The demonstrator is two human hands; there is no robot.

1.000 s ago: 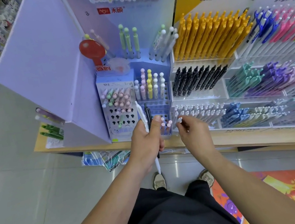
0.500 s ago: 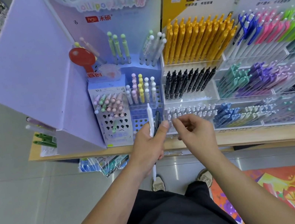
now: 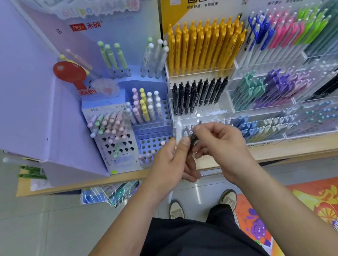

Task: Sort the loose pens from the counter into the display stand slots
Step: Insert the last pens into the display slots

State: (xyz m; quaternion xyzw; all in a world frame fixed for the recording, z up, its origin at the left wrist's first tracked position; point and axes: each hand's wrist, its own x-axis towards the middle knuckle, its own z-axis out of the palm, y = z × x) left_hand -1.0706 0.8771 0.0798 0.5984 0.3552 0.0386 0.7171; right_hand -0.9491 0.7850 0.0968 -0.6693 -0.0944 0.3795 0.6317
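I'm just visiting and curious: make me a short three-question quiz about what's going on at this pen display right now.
1. True or false: the right hand pinches a dark pen.
2. Which pens stand directly above the black pens in the display? A) yellow B) purple C) teal
3. Fill in: the left hand holds a ____ pen whose top pokes up beside the thumb.

Key: 1 true. 2 A, the yellow pens. 3 white: the white pen.
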